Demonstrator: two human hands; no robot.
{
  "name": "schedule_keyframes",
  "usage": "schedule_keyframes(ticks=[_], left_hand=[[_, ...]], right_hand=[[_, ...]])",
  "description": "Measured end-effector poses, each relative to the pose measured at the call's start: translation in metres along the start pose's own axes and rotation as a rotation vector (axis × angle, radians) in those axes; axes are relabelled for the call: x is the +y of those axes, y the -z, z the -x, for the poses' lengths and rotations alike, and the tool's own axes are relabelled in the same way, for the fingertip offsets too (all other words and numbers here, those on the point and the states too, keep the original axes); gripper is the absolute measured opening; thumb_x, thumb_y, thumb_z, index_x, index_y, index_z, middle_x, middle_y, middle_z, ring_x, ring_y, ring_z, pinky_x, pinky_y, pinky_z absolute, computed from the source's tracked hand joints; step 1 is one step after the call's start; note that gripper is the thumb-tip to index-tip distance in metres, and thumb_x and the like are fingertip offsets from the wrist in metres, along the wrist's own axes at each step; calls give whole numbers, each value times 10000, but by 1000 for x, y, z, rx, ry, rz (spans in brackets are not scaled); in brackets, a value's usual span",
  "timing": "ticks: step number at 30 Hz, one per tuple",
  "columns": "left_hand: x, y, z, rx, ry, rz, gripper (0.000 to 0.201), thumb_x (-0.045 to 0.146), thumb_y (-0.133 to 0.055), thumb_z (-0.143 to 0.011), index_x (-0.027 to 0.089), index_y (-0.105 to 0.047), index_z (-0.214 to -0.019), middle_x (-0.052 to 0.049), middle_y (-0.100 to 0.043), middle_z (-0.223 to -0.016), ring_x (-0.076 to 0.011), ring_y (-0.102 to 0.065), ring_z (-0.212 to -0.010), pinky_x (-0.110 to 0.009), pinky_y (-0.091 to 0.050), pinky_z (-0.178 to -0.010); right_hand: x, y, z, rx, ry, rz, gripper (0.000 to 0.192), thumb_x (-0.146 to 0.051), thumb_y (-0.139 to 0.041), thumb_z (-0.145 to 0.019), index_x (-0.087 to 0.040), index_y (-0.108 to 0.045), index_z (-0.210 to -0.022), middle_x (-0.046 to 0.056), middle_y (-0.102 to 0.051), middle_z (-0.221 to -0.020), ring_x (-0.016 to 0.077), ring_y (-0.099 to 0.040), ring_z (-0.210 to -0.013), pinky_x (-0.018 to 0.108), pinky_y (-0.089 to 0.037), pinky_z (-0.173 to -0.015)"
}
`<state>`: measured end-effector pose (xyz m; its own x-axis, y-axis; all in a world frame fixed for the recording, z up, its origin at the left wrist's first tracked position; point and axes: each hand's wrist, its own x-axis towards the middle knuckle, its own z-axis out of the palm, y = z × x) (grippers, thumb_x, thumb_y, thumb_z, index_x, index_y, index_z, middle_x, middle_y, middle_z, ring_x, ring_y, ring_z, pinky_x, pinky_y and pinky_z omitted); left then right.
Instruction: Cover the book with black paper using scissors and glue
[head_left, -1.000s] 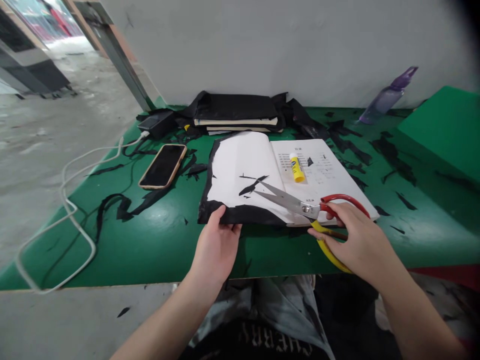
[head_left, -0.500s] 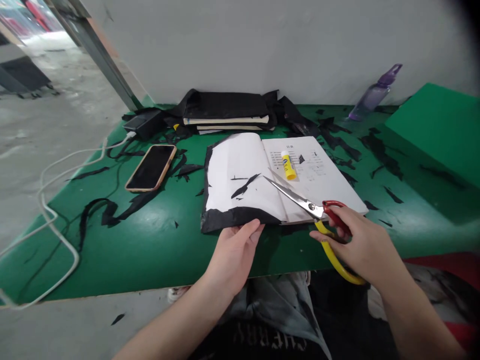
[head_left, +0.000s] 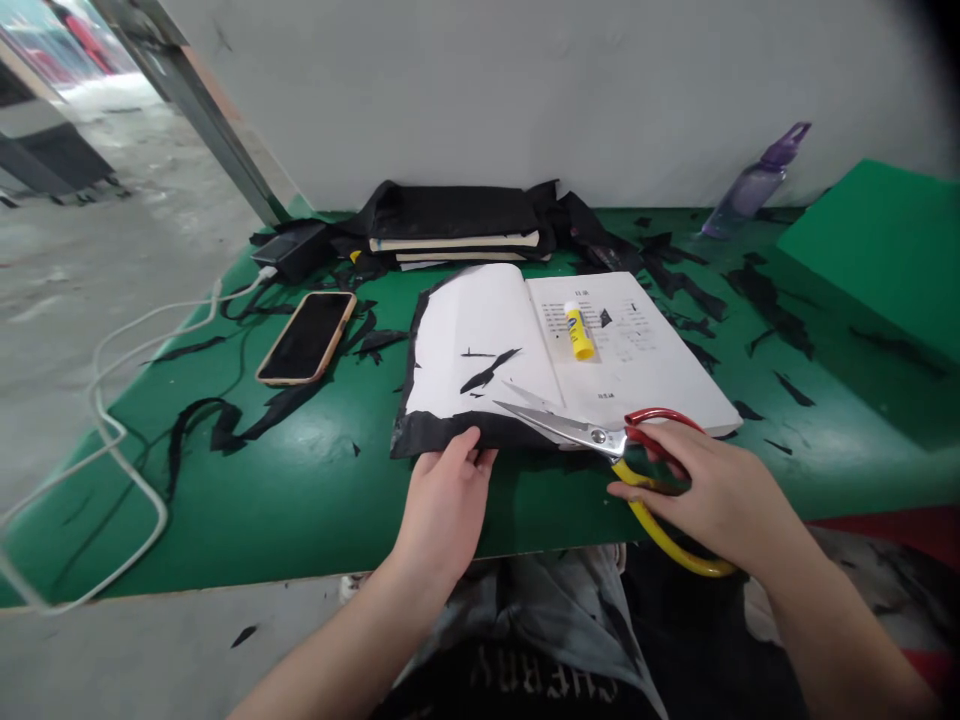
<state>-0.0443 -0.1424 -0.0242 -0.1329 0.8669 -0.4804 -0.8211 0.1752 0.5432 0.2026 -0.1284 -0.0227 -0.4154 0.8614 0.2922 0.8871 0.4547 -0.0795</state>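
Observation:
An open book (head_left: pixel 652 375) lies on the green table, black paper (head_left: pixel 427 432) folded over the near and left edges of its left page. My left hand (head_left: pixel 448 490) pinches the near black edge, thumb on top and fingers underneath. In my right hand (head_left: pixel 705 490) are scissors (head_left: pixel 598 436) with one red and one yellow handle. Their blades are parted and point left over the book's near edge, close to the black paper. On the right page rests a yellow glue stick (head_left: pixel 579 332). Black scraps (head_left: pixel 490 372) lie on the left page.
A phone (head_left: pixel 307 338) lies to the left, near a white cable (head_left: pixel 112 430) and a black adapter (head_left: pixel 291 248). Black-covered books (head_left: pixel 454 212) are stacked by the wall. A purple bottle (head_left: pixel 750 190) and a green board (head_left: pixel 877 260) stand at the right. Black strips litter the table.
The scissors have moved left and nearer to me, down to the book's near edge. My left hand has shifted left along the black paper, and the book's near left corner has swung slightly left.

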Motion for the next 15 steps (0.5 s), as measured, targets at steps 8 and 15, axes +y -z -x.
schedule_keyframes(ticks=[8, 15], left_hand=[[2, 5, -1, 18, -66, 3, 97, 125, -618, -803, 218, -648, -802, -7, -703, -1005, -155, -619, -1046, -342, -444, -1014], [1, 13, -4, -84, -74, -11, 61, 144, -654, -812, 191, -659, -851, -27, -684, -1088, -179, -606, -1095, -368, -456, -1023]], right_hand=[[1, -1, -7, -40, 82, 10, 544, -645, -585, -759, -182, -578, -1045, 78, -690, -969, 229, -662, -803, 326, -505, -589], [12, -2, 2, -56, 58, 1, 578, -664, -603, -731, -196, -590, -1070, 83, -694, -1041, 245, -671, -863, 340, -530, -648]])
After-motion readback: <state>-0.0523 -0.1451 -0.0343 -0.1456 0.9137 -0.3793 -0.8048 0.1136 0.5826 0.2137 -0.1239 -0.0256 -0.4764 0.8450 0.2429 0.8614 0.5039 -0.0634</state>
